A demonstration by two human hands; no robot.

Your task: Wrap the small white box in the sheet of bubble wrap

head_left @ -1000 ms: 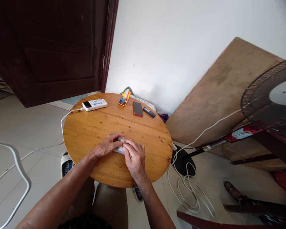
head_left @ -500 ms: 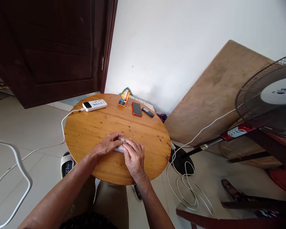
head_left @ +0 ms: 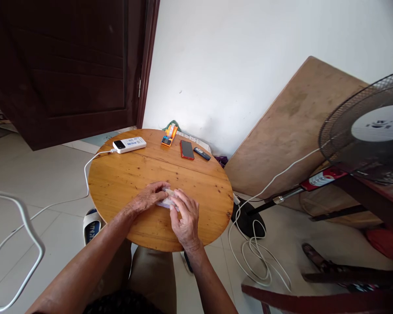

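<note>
A small, flat, whitish translucent packet (head_left: 166, 201) lies low over the front half of the round wooden table (head_left: 118, 183). My left hand (head_left: 149, 197) grips its left side, with thumb and fingers closed on it. On the right side, my right hand (head_left: 185, 216) has its thumb and fingertips on the packet's edge, the fingers bent around it. The fingers hide part of the packet, and its contents are too small to make out.
Across the table's back are a white power bank (head_left: 129, 145) with a cable, an orange tape dispenser (head_left: 169, 135), a red-edged phone (head_left: 187, 149) and a dark remote-like object (head_left: 202, 153). A standing fan (head_left: 373, 126) is at the right.
My right hand's fingertips have shifted slightly right along the packet, exposing more of its surface. My left hand keeps its place. The camera view has turned slightly.
</note>
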